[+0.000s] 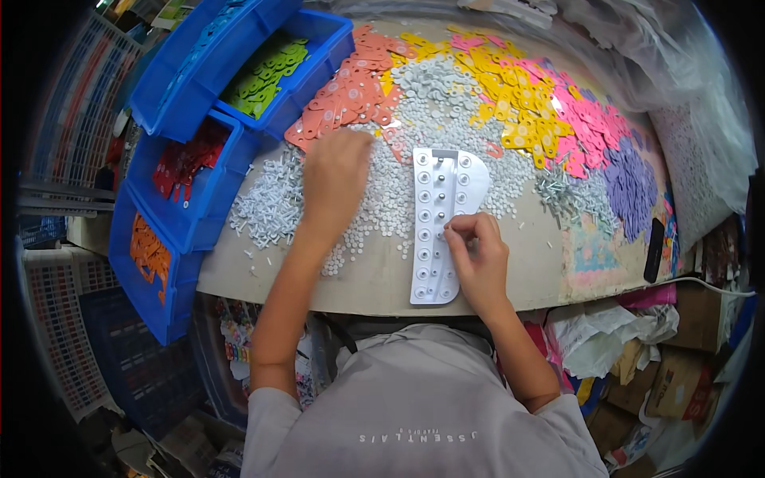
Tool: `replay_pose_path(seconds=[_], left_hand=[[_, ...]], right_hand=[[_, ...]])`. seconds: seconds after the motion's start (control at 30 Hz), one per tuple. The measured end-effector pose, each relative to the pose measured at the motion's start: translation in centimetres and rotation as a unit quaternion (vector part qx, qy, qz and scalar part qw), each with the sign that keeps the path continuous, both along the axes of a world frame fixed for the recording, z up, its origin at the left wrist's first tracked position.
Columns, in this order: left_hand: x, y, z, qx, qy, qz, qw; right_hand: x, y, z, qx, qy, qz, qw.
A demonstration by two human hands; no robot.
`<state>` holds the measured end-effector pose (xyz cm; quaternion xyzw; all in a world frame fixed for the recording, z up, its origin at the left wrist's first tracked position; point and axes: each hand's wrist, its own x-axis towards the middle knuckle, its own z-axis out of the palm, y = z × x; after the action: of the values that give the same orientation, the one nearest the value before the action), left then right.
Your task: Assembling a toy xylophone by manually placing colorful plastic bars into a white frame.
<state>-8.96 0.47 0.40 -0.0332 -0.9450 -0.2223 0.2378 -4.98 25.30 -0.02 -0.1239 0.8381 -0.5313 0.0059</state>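
Pictured with the right hand [480, 259] pinched closed, on contents too small to tell, over the white plastic D-edged board [432, 226] on the beige tabletop [522, 255], and the left hand [339, 175] unreadable in grip above white plastic discs [386, 199], risking silver metal pins [441, 196] toppled by a brushing knuckle.

Beige tabletop [366, 291] bearing white board [434, 239], white pegs [269, 205], pale discs [390, 191], coral tabs [349, 94], yellow tabs [518, 97], pink tabs [588, 134], purple tabs [629, 191]
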Motion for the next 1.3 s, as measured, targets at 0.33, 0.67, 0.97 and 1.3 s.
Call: replay_pose_path(seconds=[0.33, 0.67, 0.97, 1.3], left_hand=[[-0.2, -5.3, -1.6, -0.073, -0.074, 0.027, 0.994], [-0.4, -6.0, -1.6, -0.028, -0.072, 0.014, 0.997], [1.9, -2.4, 2.6, 0.134, -0.018, -0.039, 0.990], [5.7, 5.5, 1.5, 0.245, -0.172, -0.215, 0.930]], right_hand=[[-0.4, -0.2, -0.4, 0.036, 0.055, 0.032, 0.997], [-0.6, 1.0, 0.8, 0.114, 0.153, 0.082, 0.978], [-4.7, 12.6, -0.8, 0.333, 0.111, -0.188, 0.917], [-5.3, 12.9, -2.5, 0.338, 0.139, -0.173, 0.914]])
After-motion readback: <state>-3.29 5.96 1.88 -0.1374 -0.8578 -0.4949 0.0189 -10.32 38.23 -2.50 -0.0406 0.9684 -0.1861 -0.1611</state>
